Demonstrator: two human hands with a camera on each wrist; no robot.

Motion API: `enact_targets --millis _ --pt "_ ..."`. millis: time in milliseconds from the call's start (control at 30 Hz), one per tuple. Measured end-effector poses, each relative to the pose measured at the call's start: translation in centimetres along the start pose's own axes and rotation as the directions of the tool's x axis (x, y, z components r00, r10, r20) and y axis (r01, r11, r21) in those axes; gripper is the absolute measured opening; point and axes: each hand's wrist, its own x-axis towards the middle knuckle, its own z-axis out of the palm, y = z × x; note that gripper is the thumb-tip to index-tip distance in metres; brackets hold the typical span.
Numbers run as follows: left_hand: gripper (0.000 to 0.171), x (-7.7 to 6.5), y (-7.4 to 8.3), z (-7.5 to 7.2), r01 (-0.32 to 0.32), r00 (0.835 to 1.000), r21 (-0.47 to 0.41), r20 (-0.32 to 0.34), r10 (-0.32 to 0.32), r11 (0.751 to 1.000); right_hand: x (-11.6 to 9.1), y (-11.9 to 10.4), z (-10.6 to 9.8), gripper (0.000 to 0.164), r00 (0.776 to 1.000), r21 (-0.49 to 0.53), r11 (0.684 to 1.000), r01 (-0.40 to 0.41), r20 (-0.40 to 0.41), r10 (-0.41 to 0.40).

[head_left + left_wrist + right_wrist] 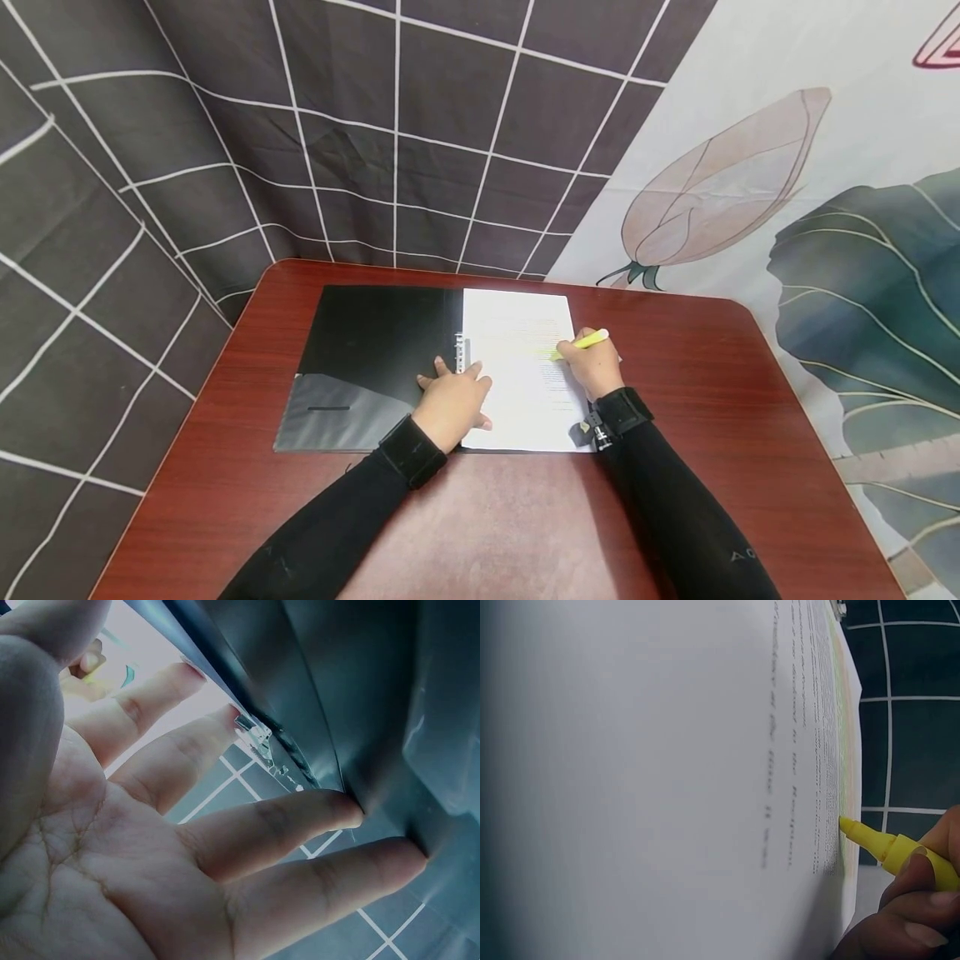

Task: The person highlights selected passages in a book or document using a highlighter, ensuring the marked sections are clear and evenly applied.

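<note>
A black ring binder (378,333) lies spread flat on the table, with printed white sheets (502,417) on its right half. My right hand (596,368) pinches a yellow highlighter (590,340) over the text. In the right wrist view the highlighter's tip (846,823) is right at the printed lines, close to green and orange coloured bands. My left hand (452,407) rests across the binder's spine with its fingers spread. Two of its fingertips touch the dark cover and the others are on the paper, below the metal rings (259,742).
The binder sits on a reddish-brown table (720,400) with rounded corners. A clear pocket (337,417) covers the lower part of the left cover. Behind the table hang a grey cloth (442,92) with white grid lines and a white cloth with a flower (712,200).
</note>
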Motion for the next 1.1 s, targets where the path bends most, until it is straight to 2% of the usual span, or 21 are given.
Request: enact_targets --millis 200,467,767,1100 --pt "0.081 -0.14 -0.29 0.1 0.001 1.0 -0.002 0.004 -0.001 1.0 -0.21 -0.27 0.02 0.02 1.0 0.017 1.0 0.002 0.023 -0.003" --pt "0.079 -0.3 -0.34 0.12 -0.019 0.999 -0.001 -0.034 0.019 1.0 -0.26 -0.51 -0.31 0.023 1.0 0.017 1.0 -0.007 0.025 0.006" --pt "0.08 -0.12 -0.18 0.02 -0.002 1.0 -0.009 0.005 0.002 1.0 -0.22 -0.3 -0.61 0.021 0.999 0.035 0.999 -0.018 0.038 0.017" --pt "0.081 -0.04 -0.11 -0.12 -0.002 1.0 -0.019 0.012 0.003 1.0 -0.11 -0.13 -0.98 0.022 0.999 0.05 0.999 -0.018 0.034 0.016"
